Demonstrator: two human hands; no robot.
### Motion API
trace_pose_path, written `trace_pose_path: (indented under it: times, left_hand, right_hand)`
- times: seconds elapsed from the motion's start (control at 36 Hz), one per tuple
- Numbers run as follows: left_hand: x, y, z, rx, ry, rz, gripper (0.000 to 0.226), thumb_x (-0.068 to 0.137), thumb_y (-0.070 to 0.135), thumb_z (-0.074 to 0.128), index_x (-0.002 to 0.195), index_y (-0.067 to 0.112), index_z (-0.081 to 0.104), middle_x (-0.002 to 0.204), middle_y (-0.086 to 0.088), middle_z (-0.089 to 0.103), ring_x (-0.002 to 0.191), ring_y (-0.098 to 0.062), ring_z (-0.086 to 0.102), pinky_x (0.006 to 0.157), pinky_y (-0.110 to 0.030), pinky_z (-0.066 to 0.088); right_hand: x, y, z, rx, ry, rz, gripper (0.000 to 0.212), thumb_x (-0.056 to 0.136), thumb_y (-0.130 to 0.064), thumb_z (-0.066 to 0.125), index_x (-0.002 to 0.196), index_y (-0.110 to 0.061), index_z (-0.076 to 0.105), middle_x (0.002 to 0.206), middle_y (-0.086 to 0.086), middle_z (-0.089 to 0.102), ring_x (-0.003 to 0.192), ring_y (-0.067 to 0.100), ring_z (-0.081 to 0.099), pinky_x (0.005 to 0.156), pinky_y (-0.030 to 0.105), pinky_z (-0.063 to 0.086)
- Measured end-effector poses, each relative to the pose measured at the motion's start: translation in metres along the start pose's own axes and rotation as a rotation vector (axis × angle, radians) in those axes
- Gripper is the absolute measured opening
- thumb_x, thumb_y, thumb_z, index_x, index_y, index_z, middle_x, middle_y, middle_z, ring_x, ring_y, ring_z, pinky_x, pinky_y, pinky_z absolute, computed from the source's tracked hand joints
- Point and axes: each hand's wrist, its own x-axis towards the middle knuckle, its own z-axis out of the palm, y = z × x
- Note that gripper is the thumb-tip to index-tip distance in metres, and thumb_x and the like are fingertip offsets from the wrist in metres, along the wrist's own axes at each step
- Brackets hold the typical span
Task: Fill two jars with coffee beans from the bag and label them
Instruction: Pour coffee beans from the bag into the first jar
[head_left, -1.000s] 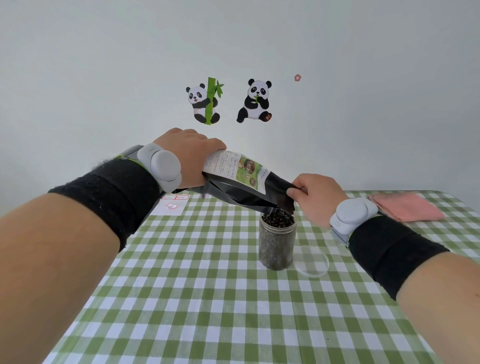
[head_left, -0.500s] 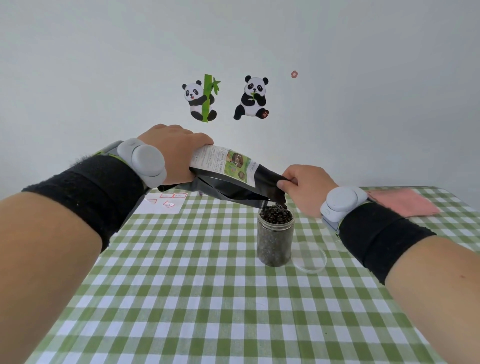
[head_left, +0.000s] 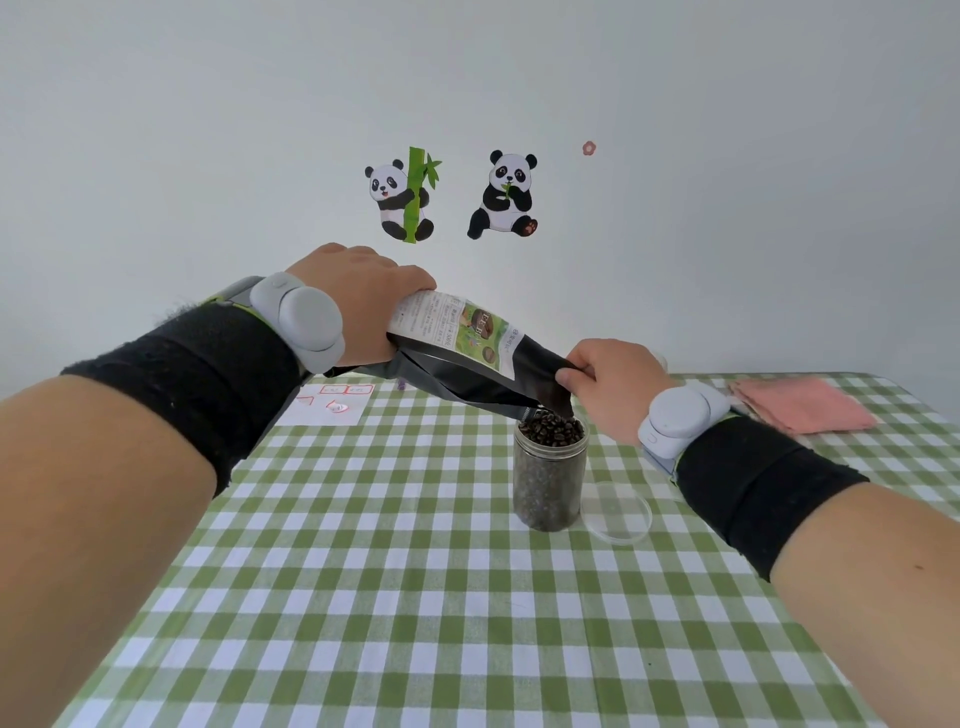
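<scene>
While the left hand (head_left: 358, 306) and right hand (head_left: 608, 387) grip the bag (head_left: 467, 364), one jar (head_left: 549, 483) looks full (lid (head_left: 617, 512) off); a second jar and labelling remain.

Blk bag (head_left: 483, 374); grn/wht check cloth (head_left: 415, 597); pink napkin (head_left: 805, 405).

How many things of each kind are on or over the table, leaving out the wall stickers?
Coffee bag: 1
Jar: 1
Clear lid: 1
Label sheet: 1
Pink cloth: 1
Total: 5
</scene>
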Motion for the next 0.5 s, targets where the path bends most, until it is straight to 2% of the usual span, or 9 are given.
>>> trace_pose_path:
  times: [0.11, 0.36, 0.5]
  left_hand:
    - [-0.0003, -0.0004, -0.0005, 0.005, -0.008, -0.006, 0.062, 0.081, 0.046, 0.067, 0.136, 0.039, 0.039, 0.107, 0.009, 0.062, 0.105, -0.02, 0.056, 0.094, -0.037, 0.042]
    - [-0.001, 0.0014, 0.0004, -0.017, -0.004, -0.015, 0.062, 0.082, 0.045, 0.066, 0.137, 0.039, 0.038, 0.107, 0.009, 0.062, 0.105, -0.02, 0.056, 0.095, -0.037, 0.041]
    - [-0.0011, 0.0043, -0.0003, -0.024, -0.004, -0.006, 0.061, 0.081, 0.044, 0.066, 0.136, 0.039, 0.04, 0.107, 0.009, 0.063, 0.104, -0.02, 0.056, 0.094, -0.038, 0.042]
  right_hand:
    - [-0.0006, 0.0004, 0.0004, 0.012, -0.001, 0.0, 0.017, 0.1, -0.032, 0.049, 0.09, -0.022, 0.058, 0.072, -0.01, 0.052, 0.075, 0.017, 0.051, 0.059, 0.026, 0.03]
    - [-0.0026, 0.0024, -0.0029, 0.039, 0.007, 0.007, 0.017, 0.099, -0.031, 0.05, 0.094, -0.019, 0.061, 0.076, -0.007, 0.055, 0.077, 0.019, 0.053, 0.069, 0.028, 0.034]
    - [-0.0051, 0.004, -0.0045, 0.03, 0.005, 0.005, 0.019, 0.099, -0.03, 0.05, 0.098, -0.017, 0.063, 0.075, -0.007, 0.054, 0.075, 0.017, 0.051, 0.067, 0.028, 0.033]
